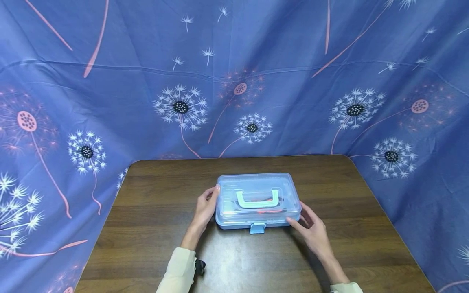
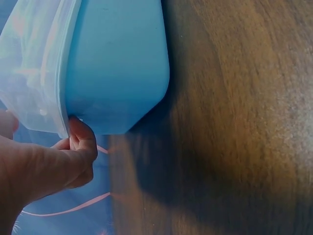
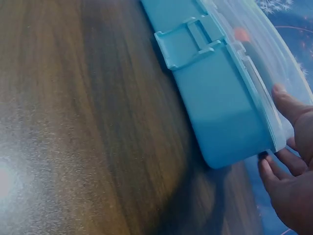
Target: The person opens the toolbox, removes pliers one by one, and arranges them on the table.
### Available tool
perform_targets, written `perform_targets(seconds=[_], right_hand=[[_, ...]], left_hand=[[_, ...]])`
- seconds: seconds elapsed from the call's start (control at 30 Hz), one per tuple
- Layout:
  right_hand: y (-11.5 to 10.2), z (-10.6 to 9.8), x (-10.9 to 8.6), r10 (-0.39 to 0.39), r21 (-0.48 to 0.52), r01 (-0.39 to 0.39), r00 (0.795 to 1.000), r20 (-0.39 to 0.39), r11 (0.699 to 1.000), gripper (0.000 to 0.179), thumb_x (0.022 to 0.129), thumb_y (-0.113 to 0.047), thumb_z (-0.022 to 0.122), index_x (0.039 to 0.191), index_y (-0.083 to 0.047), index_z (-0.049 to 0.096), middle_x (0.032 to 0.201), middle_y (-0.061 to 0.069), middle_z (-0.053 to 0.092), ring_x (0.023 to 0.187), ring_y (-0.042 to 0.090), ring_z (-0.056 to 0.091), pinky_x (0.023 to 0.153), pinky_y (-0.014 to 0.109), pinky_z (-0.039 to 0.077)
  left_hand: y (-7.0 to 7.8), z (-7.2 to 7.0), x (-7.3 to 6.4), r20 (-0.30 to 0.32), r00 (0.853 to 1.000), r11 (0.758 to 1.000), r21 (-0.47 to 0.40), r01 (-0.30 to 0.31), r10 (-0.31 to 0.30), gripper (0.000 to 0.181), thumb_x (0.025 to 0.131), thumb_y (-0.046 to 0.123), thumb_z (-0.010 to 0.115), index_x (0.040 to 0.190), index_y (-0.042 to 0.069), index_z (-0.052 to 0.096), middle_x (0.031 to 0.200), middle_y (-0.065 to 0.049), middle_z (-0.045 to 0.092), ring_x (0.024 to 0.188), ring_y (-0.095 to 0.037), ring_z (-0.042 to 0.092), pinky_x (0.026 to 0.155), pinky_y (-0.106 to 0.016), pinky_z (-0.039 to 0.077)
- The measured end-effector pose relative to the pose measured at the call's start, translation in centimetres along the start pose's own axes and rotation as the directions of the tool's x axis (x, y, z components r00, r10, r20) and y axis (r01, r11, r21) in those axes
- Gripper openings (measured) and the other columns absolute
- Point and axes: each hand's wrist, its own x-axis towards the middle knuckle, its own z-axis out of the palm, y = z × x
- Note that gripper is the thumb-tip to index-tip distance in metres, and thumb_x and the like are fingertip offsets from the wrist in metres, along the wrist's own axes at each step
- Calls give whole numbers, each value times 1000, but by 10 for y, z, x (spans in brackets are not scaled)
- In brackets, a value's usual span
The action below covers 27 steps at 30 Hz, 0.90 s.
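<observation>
A blue plastic toolbox (image 1: 234,223) with a see-through lid (image 1: 227,191) sits at the middle of the table, its pale handle (image 1: 258,204) folded flat on top. Through the lid, something red and dark shows faintly. My left hand (image 1: 206,207) grips the box's left end, the thumb on the lid and the fingers curled beneath the rim in the left wrist view. At the right front corner, my right hand (image 1: 314,232) holds the lid's edge, thumb on the lid and fingers under the rim. The front latch (image 3: 190,41) juts outward from the box.
The brown wooden table (image 1: 154,195) has rounded far corners. A blue dandelion-print cloth (image 1: 293,49) hangs behind it and along both sides. A small black object (image 1: 200,266) shows at the left sleeve (image 1: 177,270).
</observation>
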Motion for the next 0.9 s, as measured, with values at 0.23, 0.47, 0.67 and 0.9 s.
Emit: perform_targets(seconds=[0.23,0.47,0.67,0.9], right_hand=[[-5,-1,-5,32,-146,-44,996,-82,988,65,85,-22,86,142,-5,60,139,16,63,124,21,60,100,10,40],[-8,-8,2,-85,-23,84,996,-30,996,62,85,-7,84,142,-3,60,141,19,60,122,-2,57,101,12,41],[-11,-17,12,-189,-52,188,982,0,981,69,77,2,88,141,0,60,139,22,61,123,-5,55,103,14,42],[-42,-15,25,-229,-135,214,968,-102,967,51,73,7,88,121,6,70,118,22,71,105,-6,63,88,7,46]], left_hand=[[-3,-2,2,53,998,999,-27,-21,22,69,101,60,53,139,2,61,116,-15,64,97,-21,63,86,-35,51],[-8,-6,4,115,991,988,-148,-54,71,39,111,13,40,140,-9,54,123,-18,63,95,-17,54,78,-28,48],[-12,-6,4,99,985,988,-89,-130,138,34,105,2,51,136,-9,56,127,-25,63,109,-25,61,88,-26,49],[-14,-8,9,108,983,985,-110,-135,147,34,100,-1,57,133,-9,57,122,-23,61,92,-15,63,75,-24,51]])
